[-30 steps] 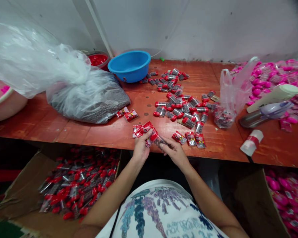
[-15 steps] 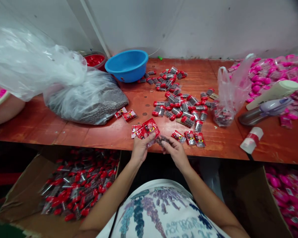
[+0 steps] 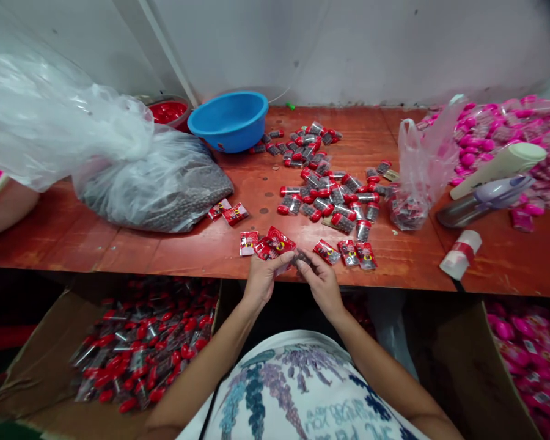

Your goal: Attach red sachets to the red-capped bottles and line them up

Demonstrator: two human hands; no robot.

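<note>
At the near edge of the red wooden table (image 3: 187,244), my left hand (image 3: 262,276) is closed on a red printed label packet (image 3: 275,243). My right hand (image 3: 319,280) pinches a small clear tube of dark beads (image 3: 301,258) against that packet. Three more red labelled packets (image 3: 348,252) lie just right of my hands. Two others (image 3: 228,211) lie to the left. Several red-capped tubes of dark beads (image 3: 330,195) are scattered in the middle of the table.
A big clear bag of dark beads (image 3: 156,189) lies left, with a blue bowl (image 3: 229,119) and a bowl of red caps (image 3: 167,111) behind. A small plastic bag (image 3: 417,177), a sealer tool (image 3: 490,183) and pink packets (image 3: 499,131) are right. Cardboard boxes (image 3: 41,366) stand below.
My hands have drawn closer together and nearer the table edge. The red packet has dropped lower in my left hand, and the tube is now mostly hidden between my fingers.
</note>
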